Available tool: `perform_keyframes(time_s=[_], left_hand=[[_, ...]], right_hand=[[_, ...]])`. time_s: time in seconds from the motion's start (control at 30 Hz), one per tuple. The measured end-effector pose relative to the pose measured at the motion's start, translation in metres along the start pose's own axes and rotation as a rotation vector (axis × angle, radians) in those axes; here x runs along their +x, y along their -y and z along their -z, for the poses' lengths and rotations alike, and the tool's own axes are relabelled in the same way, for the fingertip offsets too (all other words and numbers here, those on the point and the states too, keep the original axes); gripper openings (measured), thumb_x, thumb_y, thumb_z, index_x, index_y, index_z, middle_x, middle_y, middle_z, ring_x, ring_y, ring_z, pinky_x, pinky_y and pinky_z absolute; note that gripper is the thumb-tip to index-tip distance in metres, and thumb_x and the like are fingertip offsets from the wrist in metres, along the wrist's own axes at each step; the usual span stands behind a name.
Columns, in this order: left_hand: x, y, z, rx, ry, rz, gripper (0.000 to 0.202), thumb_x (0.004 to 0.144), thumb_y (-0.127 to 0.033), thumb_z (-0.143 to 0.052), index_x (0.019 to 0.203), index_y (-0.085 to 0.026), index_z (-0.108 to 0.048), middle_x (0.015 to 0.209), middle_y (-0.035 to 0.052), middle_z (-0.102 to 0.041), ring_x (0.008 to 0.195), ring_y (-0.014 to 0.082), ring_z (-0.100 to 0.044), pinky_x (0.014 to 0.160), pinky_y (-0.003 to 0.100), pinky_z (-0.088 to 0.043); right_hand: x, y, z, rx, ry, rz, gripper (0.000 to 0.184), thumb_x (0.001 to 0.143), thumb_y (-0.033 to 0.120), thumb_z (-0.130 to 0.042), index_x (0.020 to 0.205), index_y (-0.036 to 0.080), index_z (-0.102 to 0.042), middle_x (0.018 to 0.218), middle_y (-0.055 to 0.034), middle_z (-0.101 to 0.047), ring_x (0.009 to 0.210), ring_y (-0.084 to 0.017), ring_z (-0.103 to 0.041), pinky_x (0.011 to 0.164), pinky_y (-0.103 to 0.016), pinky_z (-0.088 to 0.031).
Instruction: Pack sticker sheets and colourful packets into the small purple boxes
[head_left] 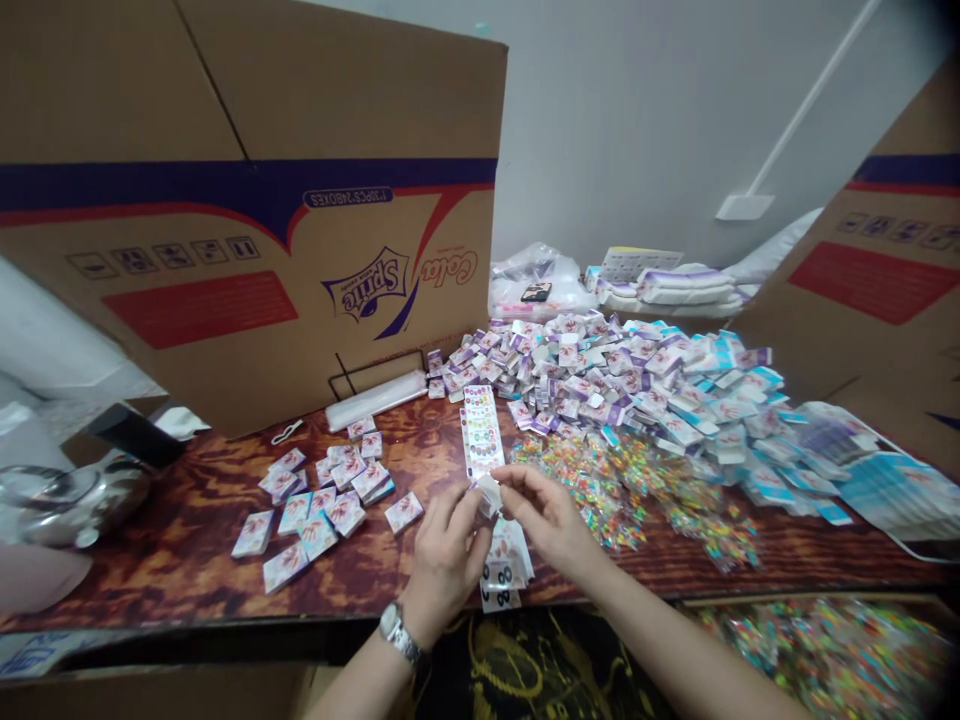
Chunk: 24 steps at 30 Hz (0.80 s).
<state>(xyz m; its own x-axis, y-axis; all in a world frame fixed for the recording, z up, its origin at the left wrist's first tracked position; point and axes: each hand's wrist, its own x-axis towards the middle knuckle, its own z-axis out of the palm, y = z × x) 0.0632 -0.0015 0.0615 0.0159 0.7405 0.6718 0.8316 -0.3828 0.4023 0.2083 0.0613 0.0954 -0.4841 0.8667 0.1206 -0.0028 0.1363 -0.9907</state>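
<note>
At the table's front, a small white paper box [489, 494] is between my two hands. My left hand [448, 545], with a metal watch at its wrist, grips the box from the left. The fingertips of my right hand [553, 528] pinch its right edge; fine detail there is blurred. Just behind lies a strip sheet of colourful stickers [480, 430]. Below my hands, printed paper slips [501, 582] lie at the table edge. Several closed small boxes [345, 510] with purple and blue print are scattered to the left.
A big heap of small boxes [622, 370] covers the back right. Before it lie colourful wrapped bits in clear plastic [622, 485]. Large cartons stand left [247, 240] and right [877, 270]. Flat blue-and-white box stacks [900, 495] lie far right. More bits fill a container [832, 650] below.
</note>
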Motion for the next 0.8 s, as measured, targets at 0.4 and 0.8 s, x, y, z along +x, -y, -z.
perform_keyframes(time_s=[0.4, 0.8], left_hand=[[0.0029, 0.0008, -0.0016, 0.032, 0.017, -0.023, 0.041, 0.081, -0.007, -0.05, 0.12, -0.016, -0.046, 0.112, 0.0127, -0.058, 0.104, 0.0228, -0.055, 0.088, 0.038, -0.048], [0.0058, -0.0021, -0.0017, -0.015, 0.022, 0.051, 0.043, 0.081, -0.009, -0.049, 0.122, -0.015, -0.042, 0.104, 0.0113, -0.059, 0.095, 0.0218, -0.057, 0.082, 0.036, -0.049]], right_hand=[[0.0031, 0.0034, -0.0056, 0.129, -0.012, -0.087, 0.021, 0.078, 0.037, -0.063, 0.089, 0.018, -0.064, 0.079, -0.0008, -0.06, 0.075, -0.014, -0.056, 0.07, -0.026, -0.046], [0.0054, 0.0044, -0.0076, -0.029, -0.058, -0.028, 0.017, 0.079, 0.03, -0.062, 0.088, 0.016, -0.065, 0.08, -0.0033, -0.065, 0.075, -0.015, -0.06, 0.071, -0.028, -0.048]])
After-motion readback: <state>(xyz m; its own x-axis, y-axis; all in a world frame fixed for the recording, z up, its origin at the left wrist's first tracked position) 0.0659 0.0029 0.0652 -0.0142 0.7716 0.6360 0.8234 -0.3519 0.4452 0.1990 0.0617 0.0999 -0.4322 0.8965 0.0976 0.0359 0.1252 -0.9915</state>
